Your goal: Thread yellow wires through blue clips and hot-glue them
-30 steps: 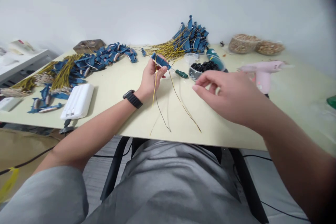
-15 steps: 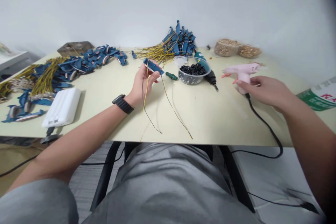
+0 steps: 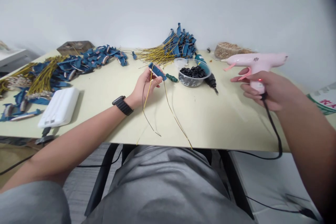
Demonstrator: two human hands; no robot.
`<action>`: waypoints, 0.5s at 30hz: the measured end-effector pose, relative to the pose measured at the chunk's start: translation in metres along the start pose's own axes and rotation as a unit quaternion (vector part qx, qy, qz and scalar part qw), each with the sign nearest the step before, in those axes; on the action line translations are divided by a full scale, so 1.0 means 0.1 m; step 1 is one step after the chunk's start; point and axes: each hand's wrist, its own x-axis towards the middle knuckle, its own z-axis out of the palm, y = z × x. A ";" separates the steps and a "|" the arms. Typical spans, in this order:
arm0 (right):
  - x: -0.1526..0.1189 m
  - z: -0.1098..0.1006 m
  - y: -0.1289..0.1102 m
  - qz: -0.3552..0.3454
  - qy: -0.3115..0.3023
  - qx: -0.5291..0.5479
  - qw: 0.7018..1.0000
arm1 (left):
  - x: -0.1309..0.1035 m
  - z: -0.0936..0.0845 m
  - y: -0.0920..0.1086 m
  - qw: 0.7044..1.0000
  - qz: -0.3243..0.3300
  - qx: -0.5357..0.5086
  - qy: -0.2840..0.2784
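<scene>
My left hand (image 3: 147, 84) is closed on a small blue plastic part (image 3: 157, 71), held above the middle of the table. Thin yellow and black wires (image 3: 172, 110) trail from the part toward the table's front edge. On the right, my right hand (image 3: 273, 89) grips a pink glue gun (image 3: 258, 61) by its handle, with the nozzle facing left. A small red light glows on the handle, and a black cord hangs from its base. Just right of the blue part lie a green-handled screwdriver (image 3: 172, 77) and a clear bowl (image 3: 193, 82) of small black pieces.
Behind the bowl lies a green and black power tool (image 3: 211, 78). Wired blue parts (image 3: 183, 43) are heaped at the back, with more blue parts (image 3: 91, 59) at left. A white power bank (image 3: 60, 106) lies front left. A tub of tan pieces (image 3: 227, 50) stands back right.
My right hand has lifted the glue gun off to the right and closer, its fingers now around the handle. My left hand with the blue part has shifted slightly right and down.
</scene>
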 end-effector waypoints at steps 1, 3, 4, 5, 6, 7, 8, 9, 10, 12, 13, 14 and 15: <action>-0.02 0.01 -0.05 0.012 -0.076 0.092 0.993 | -0.01 0.01 0.02 1.000 -0.008 -0.003 -0.005; -0.05 0.08 -0.17 0.004 -0.181 0.224 0.958 | -0.03 0.03 0.07 1.000 -0.026 -0.003 -0.015; -0.05 0.14 -0.24 -0.020 -0.195 0.236 0.952 | -0.04 0.04 0.10 0.999 -0.034 -0.002 -0.021; -0.05 0.20 -0.31 -0.039 -0.201 0.231 0.951 | -0.06 0.04 0.13 0.999 -0.043 -0.001 -0.025; -0.04 0.27 -0.38 -0.051 -0.210 0.217 0.952 | -0.06 0.04 0.16 0.998 -0.051 0.000 -0.029; -0.03 0.33 -0.44 -0.059 -0.221 0.195 0.954 | -0.07 0.04 0.18 0.998 -0.059 0.000 -0.032; -0.02 0.40 -0.50 -0.064 -0.230 0.178 0.955 | -0.08 0.03 0.20 0.997 -0.066 0.000 -0.035; -0.02 0.46 -0.54 -0.065 -0.236 0.164 0.956 | -0.08 0.03 0.21 0.997 -0.071 -0.002 -0.040; -0.02 0.52 -0.56 -0.062 -0.239 0.157 0.956 | -0.08 0.02 0.22 0.996 -0.076 -0.004 -0.045; -0.03 0.61 -0.58 -0.050 -0.239 0.158 0.957 | -0.08 0.01 0.23 0.994 -0.086 -0.009 -0.062; -0.04 0.64 -0.57 -0.045 -0.239 0.161 0.956 | -0.08 0.02 0.23 0.993 -0.091 -0.012 -0.070; -0.05 0.66 -0.55 -0.042 -0.240 0.164 0.956 | -0.08 0.02 0.23 0.992 -0.095 -0.016 -0.078; -0.06 0.68 -0.53 -0.041 -0.242 0.165 0.955 | -0.07 0.02 0.23 0.991 -0.099 -0.021 -0.084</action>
